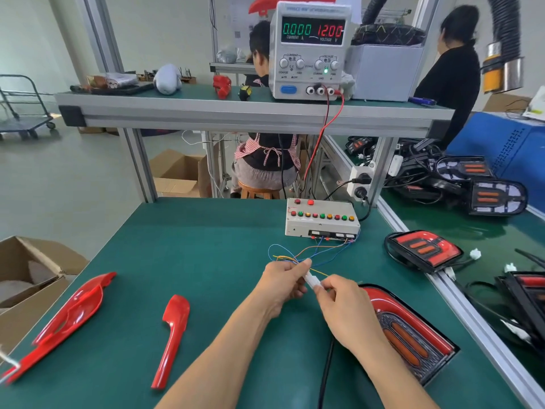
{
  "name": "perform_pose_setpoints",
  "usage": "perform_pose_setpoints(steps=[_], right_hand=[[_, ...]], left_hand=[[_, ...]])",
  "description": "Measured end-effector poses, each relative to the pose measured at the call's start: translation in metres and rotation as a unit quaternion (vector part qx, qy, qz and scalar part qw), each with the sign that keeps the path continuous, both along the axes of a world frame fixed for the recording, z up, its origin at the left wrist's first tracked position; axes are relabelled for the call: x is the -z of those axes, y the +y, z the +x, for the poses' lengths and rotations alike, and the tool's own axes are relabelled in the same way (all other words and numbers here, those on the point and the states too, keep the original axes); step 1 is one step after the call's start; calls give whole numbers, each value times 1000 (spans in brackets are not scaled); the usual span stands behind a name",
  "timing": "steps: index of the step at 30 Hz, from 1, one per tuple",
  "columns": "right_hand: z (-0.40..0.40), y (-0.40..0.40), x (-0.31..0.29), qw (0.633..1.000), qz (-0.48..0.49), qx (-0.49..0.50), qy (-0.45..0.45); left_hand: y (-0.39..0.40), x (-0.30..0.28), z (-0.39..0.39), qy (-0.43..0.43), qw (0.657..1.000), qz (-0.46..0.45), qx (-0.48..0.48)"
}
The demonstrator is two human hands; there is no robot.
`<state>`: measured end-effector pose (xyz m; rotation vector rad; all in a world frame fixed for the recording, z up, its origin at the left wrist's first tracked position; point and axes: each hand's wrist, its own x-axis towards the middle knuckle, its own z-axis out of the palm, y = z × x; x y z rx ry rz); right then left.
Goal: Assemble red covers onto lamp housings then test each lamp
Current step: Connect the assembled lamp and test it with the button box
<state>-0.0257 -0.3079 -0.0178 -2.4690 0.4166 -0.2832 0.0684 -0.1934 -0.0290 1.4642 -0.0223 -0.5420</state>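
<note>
On the green table (182, 246), two loose red covers (174, 335) are lying at the near left, while a covered lamp (413, 335) is sitting at the near right beside the right forearm. Above it, the left hand (283, 283) and right hand (345, 305) are each pinching one end of a white plug (312, 280), where the coloured wires (309, 252) from the tester (321, 219) are meeting the lamp's lead. This looks like the testing step; whether the halves are seated I cannot tell. Next, the plug likely needs pressing fully home, then a tester button. Farther back, the supply (309, 51) is reading zero current
</note>
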Motion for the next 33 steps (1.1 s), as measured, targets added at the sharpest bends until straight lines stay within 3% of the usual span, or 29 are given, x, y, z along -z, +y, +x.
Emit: perform_pose_setpoints(steps=[15, 25, 33], right_hand=[[-1, 10, 6, 999, -42, 18, 3], [2, 29, 4, 988, -144, 53, 20], [3, 38, 4, 992, -115, 60, -2]], left_hand=[[6, -4, -5, 91, 995, -4, 33], [-18, -5, -20, 161, 980, -32, -111], [-18, -4, -23, 195, 969, -62, -136]])
